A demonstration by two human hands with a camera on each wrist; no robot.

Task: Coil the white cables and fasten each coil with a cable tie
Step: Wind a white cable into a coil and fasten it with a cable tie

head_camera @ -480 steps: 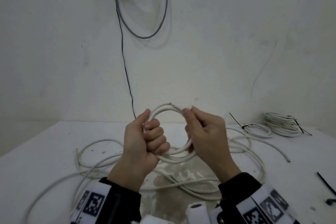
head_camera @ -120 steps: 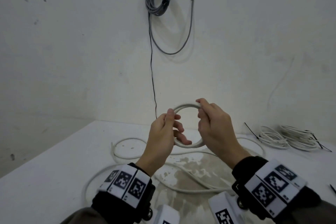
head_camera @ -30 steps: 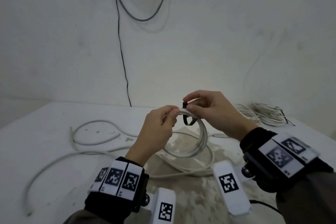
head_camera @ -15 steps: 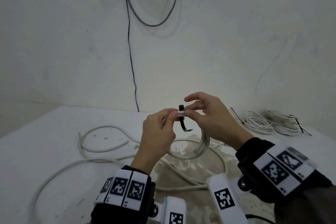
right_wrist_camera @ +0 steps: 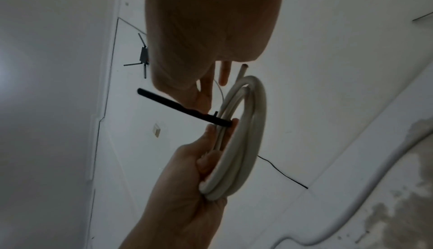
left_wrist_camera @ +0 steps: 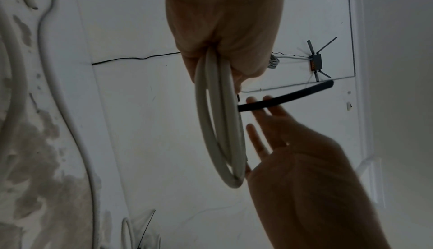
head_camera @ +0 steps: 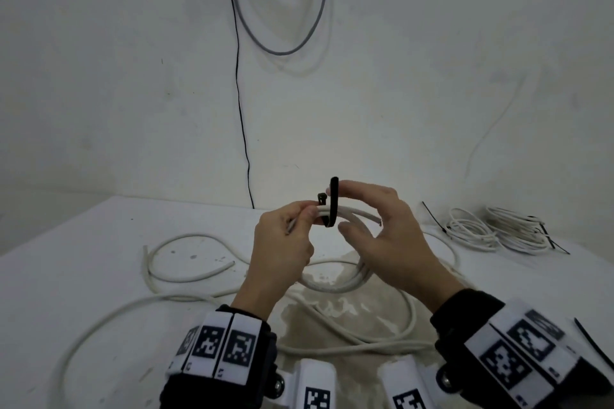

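Note:
My left hand (head_camera: 299,219) pinches the top of a small white cable coil (head_camera: 342,282) that hangs above the table. A black cable tie (head_camera: 334,202) loops under the coil's top strands; its tail stands straight up and its head sits beside my left fingertips. My right hand (head_camera: 372,199) is spread just right of the tie, with straight fingers touching the tail and the thumb below the coil. In the left wrist view the coil (left_wrist_camera: 220,132) hangs from my left hand (left_wrist_camera: 222,30) and the tie (left_wrist_camera: 281,98) lies across the right fingertips (left_wrist_camera: 267,104). The right wrist view shows the coil (right_wrist_camera: 248,132) and tie (right_wrist_camera: 173,104).
Loose white cable (head_camera: 186,276) snakes over the white table (head_camera: 83,276) on the left and under my hands. Two tied coils (head_camera: 498,229) lie at the back right. A spare black tie (head_camera: 591,345) lies at the right edge. Grey cable (head_camera: 282,50) hangs on the wall.
The tie's tail has swung from pointing down under the coil to standing upright. My right hand has opened its fingers. The coil stays pinched in my left hand.

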